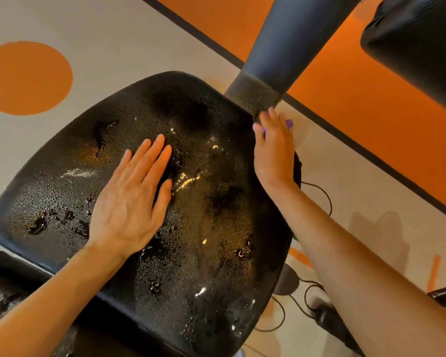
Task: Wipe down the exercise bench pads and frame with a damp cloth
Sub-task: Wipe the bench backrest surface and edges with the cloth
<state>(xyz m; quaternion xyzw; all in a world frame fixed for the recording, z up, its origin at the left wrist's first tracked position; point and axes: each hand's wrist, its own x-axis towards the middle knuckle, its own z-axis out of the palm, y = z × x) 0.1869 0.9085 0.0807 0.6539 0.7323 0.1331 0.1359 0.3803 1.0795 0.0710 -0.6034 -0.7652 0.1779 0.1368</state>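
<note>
Left hand (pixel 131 199) flat, fingers straight, mid seat pad (pixel 216 215); right hand (pixel 274 148) grips purple cloth (pixel 289 124) at pad's right edge beside frame post (pixel 289 45).

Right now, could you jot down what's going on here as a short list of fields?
setting: gym floor, grey with orange patches
seat pad: black, textured, worn, glistening wet
left hand: flat on the pad, fingers straight
right hand: at the pad's right edge, over a purple cloth
frame post: dark, rising just beyond the right hand
cables: black, on the floor at right
</note>
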